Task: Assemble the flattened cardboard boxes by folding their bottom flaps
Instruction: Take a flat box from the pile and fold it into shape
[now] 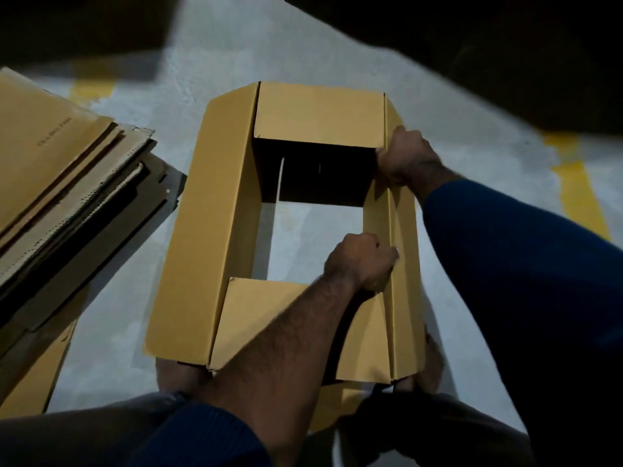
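Note:
A tan cardboard box [199,230] stands opened up on the grey floor in the middle of the head view. Its far short flap [320,112] and near short flap [259,318] are folded inward, and the floor shows through the gap between them. The long left flap slopes outward. My left hand [362,261] grips the inner edge of the long right flap [403,298] near its middle. My right hand [406,156] grips the same flap at its far end, beside the far flap's corner.
A stack of flattened cardboard boxes [60,170] lies at the left, close to the box. Yellow painted lines [580,193] mark the grey floor at the right and far left. My knees and feet sit under the box's near edge.

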A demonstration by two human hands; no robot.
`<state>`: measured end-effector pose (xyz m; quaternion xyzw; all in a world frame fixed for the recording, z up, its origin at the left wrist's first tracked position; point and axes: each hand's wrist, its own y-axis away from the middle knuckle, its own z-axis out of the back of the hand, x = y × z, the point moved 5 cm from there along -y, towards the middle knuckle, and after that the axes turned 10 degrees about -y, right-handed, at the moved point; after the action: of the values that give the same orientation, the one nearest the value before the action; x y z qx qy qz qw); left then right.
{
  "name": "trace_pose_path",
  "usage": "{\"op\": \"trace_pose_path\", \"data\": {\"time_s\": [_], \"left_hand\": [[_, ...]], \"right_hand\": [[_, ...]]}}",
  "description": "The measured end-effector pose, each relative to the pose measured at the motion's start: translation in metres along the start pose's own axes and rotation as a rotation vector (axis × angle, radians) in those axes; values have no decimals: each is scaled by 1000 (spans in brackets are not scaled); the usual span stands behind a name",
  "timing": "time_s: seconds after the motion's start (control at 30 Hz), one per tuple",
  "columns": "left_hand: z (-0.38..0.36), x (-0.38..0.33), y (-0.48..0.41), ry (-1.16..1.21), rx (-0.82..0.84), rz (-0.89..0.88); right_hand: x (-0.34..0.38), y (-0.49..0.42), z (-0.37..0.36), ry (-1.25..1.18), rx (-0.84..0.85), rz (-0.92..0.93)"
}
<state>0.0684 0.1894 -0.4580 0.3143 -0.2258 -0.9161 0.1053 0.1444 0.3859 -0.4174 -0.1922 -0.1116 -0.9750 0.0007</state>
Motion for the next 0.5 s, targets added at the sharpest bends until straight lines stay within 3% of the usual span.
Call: {"op": "trace_pose_path", "data": {"time_s": [0.2, 0.37, 0.5], "left_hand": [[-11, -12, 7, -135, 23, -55], [-13, -24, 8, -139, -28, -6], [-12, -22, 9, -110, -19, 0]], "right_hand": [[-5, -25, -14, -58, 81, 26], [-6, -29, -18, -145, -63, 74], [-6, -25, -20, -182, -82, 72]]}}
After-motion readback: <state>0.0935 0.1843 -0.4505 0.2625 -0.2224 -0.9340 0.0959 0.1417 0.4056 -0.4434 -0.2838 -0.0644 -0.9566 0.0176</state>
